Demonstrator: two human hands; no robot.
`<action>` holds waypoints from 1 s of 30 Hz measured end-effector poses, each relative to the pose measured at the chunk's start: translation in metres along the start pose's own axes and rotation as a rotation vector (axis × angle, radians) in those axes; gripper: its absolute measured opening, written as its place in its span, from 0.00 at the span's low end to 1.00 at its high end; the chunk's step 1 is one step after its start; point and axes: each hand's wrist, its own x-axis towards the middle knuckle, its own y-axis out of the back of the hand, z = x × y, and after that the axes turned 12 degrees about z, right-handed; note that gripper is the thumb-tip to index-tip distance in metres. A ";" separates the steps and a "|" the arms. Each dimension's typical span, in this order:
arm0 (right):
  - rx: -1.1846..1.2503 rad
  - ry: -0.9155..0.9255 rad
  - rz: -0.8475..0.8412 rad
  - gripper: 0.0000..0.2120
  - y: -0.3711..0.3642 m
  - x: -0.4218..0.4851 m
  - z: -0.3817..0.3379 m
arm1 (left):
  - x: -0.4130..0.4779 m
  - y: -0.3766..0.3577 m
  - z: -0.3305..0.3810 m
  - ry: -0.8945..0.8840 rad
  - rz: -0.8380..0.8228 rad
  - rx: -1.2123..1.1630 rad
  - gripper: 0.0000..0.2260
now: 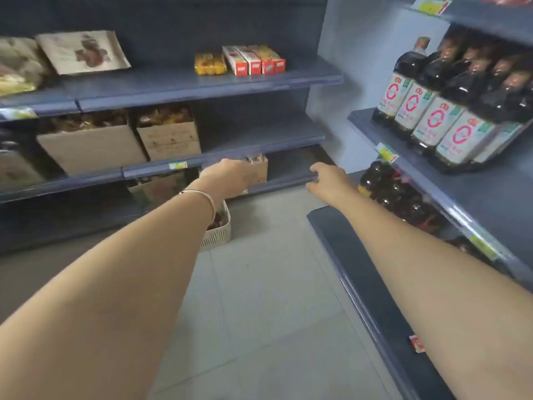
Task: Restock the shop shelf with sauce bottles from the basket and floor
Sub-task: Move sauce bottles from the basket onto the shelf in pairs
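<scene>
- We see both bare arms stretched forward over the grey tiled floor, between two blue-grey metal shelf units.
- Our left hand, with a thin silver bangle on its wrist, reaches above the white perforated plastic basket; its fingers point away from us and are hidden, so we cannot tell whether they are spread or closed on anything.
- Our right hand hangs empty in the air, fingers loosely curled and slightly apart, just left of the lower right shelf.
- The basket stands on the floor at the foot of the far shelf unit, partly covered by our left forearm; dark contents show inside it, too blurred for us to name.
- The dark sauce bottles with white and pink round labels stand in a tight row on the right shelf, with reddish caps and dark liquid filling them to the shoulders.
- Below them, on the next shelf down, round dark brown bottles are packed close together, near our right forearm.
- On the far unit we see brown cardboard boxes on the middle shelf and red and white cartons beside a yellow packet on the top one.
</scene>
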 end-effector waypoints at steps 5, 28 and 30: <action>-0.032 0.031 -0.086 0.20 -0.060 0.003 -0.060 | -0.008 -0.028 -0.083 0.115 -0.055 -0.039 0.14; 0.007 0.150 -0.418 0.18 -0.337 0.126 -0.240 | 0.080 -0.177 -0.334 0.338 -0.219 -0.135 0.17; 0.004 0.167 -0.434 0.18 -0.361 0.145 -0.248 | 0.095 -0.191 -0.349 0.340 -0.217 -0.139 0.17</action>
